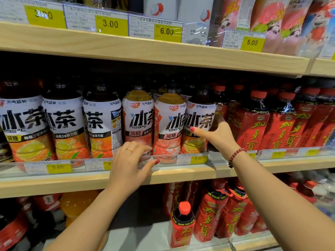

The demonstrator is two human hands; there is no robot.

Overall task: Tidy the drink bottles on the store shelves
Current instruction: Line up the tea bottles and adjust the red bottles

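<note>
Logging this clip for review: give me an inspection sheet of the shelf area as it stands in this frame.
Surface: middle wooden shelf with a clear front rail and yellow price tags.
Job's things: iced tea bottles in a front row, three lemon on the left, two peach in the middle, one more lemon bottle right of them; red herbal tea bottles further right.
Clutter: nothing seen.
Grippers: left hand open, fingers at the base of a peach bottle; right hand open against that lone lemon bottle's right side, not closed around it.
Cables: nothing seen.
Surroundings: upper shelf with pink-labelled bottles; lower shelf with more red bottles.
</note>
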